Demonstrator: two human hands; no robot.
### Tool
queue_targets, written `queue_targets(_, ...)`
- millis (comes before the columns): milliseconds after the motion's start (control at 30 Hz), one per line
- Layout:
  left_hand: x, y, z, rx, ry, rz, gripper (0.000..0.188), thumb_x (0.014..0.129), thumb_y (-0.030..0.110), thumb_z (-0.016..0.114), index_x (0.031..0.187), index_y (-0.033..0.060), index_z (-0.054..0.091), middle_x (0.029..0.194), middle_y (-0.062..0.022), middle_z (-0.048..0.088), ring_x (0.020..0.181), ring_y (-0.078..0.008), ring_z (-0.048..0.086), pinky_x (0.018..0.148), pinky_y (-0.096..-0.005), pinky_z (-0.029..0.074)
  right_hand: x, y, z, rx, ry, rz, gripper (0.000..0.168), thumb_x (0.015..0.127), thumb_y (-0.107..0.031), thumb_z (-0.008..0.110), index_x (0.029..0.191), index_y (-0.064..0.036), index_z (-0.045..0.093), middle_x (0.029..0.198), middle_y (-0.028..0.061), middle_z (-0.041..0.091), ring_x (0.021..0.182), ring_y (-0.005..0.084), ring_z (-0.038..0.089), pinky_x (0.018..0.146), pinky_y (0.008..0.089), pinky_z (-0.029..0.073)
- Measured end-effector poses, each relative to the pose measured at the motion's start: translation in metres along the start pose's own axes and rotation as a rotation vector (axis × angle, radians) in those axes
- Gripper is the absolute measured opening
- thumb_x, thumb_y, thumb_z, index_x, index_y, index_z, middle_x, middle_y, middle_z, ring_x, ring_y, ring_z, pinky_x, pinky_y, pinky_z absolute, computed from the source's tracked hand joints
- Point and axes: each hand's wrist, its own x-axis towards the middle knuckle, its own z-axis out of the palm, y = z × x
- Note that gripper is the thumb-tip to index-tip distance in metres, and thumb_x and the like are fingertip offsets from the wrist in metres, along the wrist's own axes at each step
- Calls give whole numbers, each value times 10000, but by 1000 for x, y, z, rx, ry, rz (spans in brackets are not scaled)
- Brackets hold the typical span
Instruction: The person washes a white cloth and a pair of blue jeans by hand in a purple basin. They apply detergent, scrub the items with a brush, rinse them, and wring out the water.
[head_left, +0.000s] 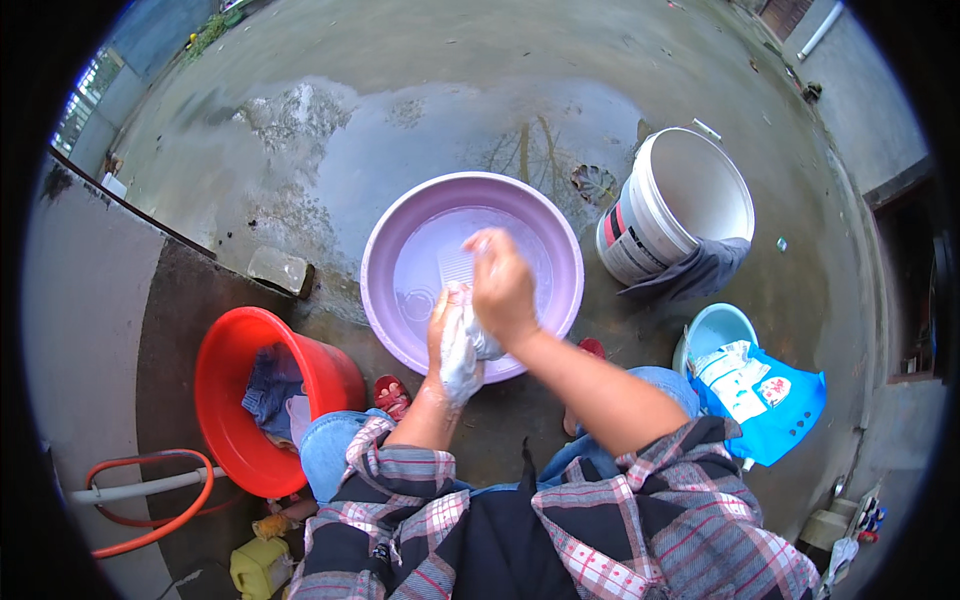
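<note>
My left hand (452, 349), covered in white suds, holds a soapy, light-coloured wet cloth (484, 343) over the near part of a round purple plastic basin (390, 315). Just above and to the right of it is my right hand (501, 281), blurred, with its fingers curled; whether it grips part of the cloth cannot be told. Shallow water lies in the basin, and a ribbed washboard surface (455, 268) shows beyond my hands.
On the left a red bucket (341, 375) holds clothes (274, 390), near an orange hose (199, 502). To the right are a white bucket (637, 217) with a grey cloth (697, 270) over its rim, a light-blue tub (720, 330) and a blue detergent pouch (772, 420).
</note>
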Motion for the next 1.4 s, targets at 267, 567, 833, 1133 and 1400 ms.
queue_targets(267, -4, -14, 26, 252, 188, 80, 211, 932, 251, 363, 873, 94, 490, 720, 4, 487, 606, -106, 479, 560, -234, 417, 22, 48, 25, 38, 213, -116, 130, 832, -115, 429, 827, -56, 546, 677, 173, 589, 589, 312, 588, 513, 378, 458)
queue_targets(567, -8, 1, 11, 128, -190, -47, 224, 942, 249, 333, 879, 104, 492, 733, 1, 515, 653, -115, 534, 582, -246, 458, 32, 12, -6, -11, 140, -65, 135, 840, -103, 413, 875, -67, 538, 707, 142, 595, 609, 322, 594, 524, 398, 450)
queue_targets(833, -13, 8, 26, 206, 181, -78, 187, 923, 270, 398, 875, 120, 498, 637, 12, 472, 471, -101, 437, 412, -232, 366, 2, 6, 6, -85, 80, -333, 140, 860, -72, 402, 837, -26, 532, 701, 173, 567, 682, 321, 584, 596, 353, 456)
queue_targets(1133, -6, 6, -12, 34, -99, -67, 250, 933, 287, 347, 933, 92, 503, 773, -28, 518, 612, -140, 503, 609, -308, 447, -2, 10, 7, 2, 139, -438, 132, 835, -105, 441, 849, -30, 549, 698, 200, 560, 685, 345, 579, 602, 385, 449)
queue_targets(1400, 1, 13, -21, 132, -26, 77, 198, 912, 255, 378, 870, 103, 497, 719, -18, 499, 632, -137, 496, 590, -281, 433, -29, -3, 18, -84, 30, -492, 119, 809, -124, 455, 832, -48, 544, 617, 202, 542, 602, 332, 581, 503, 413, 440)
